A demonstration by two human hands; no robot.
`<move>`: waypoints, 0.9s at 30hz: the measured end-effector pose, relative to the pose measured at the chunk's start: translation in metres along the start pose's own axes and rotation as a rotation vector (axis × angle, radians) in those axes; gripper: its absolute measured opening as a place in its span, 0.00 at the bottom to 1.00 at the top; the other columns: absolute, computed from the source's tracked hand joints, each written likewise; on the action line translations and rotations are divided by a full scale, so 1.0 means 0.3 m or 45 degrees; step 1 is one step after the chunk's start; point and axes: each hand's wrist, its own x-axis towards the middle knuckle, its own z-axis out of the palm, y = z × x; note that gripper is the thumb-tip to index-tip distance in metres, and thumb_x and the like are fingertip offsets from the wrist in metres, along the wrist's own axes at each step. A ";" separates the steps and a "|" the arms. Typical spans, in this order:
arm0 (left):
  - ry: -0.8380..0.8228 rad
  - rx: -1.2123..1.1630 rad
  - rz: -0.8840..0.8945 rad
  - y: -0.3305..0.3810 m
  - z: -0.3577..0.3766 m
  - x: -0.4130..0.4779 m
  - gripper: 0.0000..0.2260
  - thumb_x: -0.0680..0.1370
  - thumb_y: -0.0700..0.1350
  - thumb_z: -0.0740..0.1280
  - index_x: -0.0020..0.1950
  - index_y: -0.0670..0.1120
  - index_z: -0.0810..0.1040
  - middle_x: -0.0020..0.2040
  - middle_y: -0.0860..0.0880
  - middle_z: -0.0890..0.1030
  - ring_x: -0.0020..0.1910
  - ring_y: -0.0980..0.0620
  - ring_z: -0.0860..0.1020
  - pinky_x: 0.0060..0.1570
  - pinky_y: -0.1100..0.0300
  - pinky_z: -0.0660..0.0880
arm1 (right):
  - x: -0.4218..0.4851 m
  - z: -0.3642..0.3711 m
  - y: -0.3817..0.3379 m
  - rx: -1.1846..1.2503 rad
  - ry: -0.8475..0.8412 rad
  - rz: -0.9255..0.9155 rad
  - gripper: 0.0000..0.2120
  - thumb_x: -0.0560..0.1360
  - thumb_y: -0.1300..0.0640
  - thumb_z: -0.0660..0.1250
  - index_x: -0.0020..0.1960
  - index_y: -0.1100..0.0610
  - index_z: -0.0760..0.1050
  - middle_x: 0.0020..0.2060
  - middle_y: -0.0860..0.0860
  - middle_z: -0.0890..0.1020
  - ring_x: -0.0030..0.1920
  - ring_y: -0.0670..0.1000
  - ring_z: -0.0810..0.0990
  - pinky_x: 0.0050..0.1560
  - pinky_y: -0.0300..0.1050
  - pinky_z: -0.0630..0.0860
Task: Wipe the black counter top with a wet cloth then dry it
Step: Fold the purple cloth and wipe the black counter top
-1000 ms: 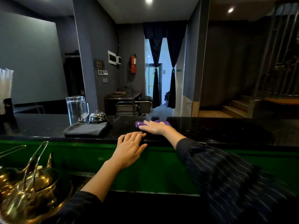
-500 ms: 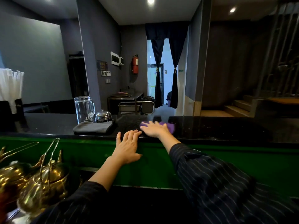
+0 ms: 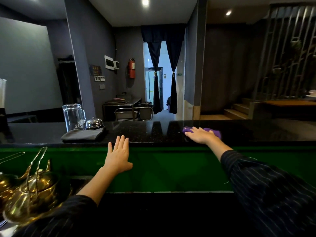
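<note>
A dim room with grey walls lies behind a long black counter top [image 3: 145, 132], which runs across the middle of the frame above a green front panel [image 3: 171, 168].

The right hand [image 3: 199, 135] lies flat, palm down, on a purple cloth [image 3: 214, 131] right of centre. Its fingers are straight, spread and pointing left, pressing the cloth onto the counter without curling round it. The cloth shows beyond the fingertips and behind the wrist. The forearm, in a dark pinstriped sleeve [image 3: 273, 194], reaches up from the lower right and crosses the counter's near edge.

The left hand [image 3: 118, 154] is open too, with straight fingers close together. Its palm rests against the green panel and its fingertips reach the counter's near edge. It holds nothing.

A stretch of speckled black surface separates the two hands, and more counter runs to the right of the cloth, towards the frame edge. To the left of the left hand a folded grey cloth [image 3: 83, 135] sits near the counter's edge, with a clear glass jug [image 3: 73, 117] and a chrome call bell [image 3: 94, 123] just behind it. Brass teapots [image 3: 30, 199] fill the lower left corner, below the counter.
</note>
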 end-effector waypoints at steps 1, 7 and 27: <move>-0.004 0.022 0.018 0.028 -0.005 0.004 0.45 0.73 0.53 0.67 0.77 0.43 0.39 0.78 0.44 0.40 0.76 0.45 0.37 0.72 0.42 0.38 | 0.004 -0.003 0.037 -0.004 0.011 0.045 0.33 0.80 0.35 0.44 0.79 0.51 0.48 0.79 0.48 0.50 0.78 0.53 0.49 0.76 0.60 0.44; -0.037 -0.043 0.401 0.375 -0.038 0.115 0.40 0.75 0.64 0.60 0.78 0.45 0.47 0.79 0.47 0.49 0.78 0.48 0.43 0.72 0.41 0.38 | 0.006 0.009 0.091 -0.019 0.045 0.045 0.34 0.79 0.36 0.44 0.79 0.52 0.47 0.79 0.48 0.49 0.79 0.53 0.48 0.75 0.60 0.43; 0.013 -0.130 0.289 0.510 -0.033 0.288 0.46 0.58 0.82 0.37 0.73 0.65 0.54 0.76 0.59 0.59 0.74 0.55 0.60 0.73 0.44 0.57 | 0.456 -0.093 0.341 -0.103 -0.025 0.240 0.38 0.76 0.29 0.42 0.79 0.49 0.49 0.79 0.57 0.50 0.77 0.63 0.48 0.73 0.69 0.43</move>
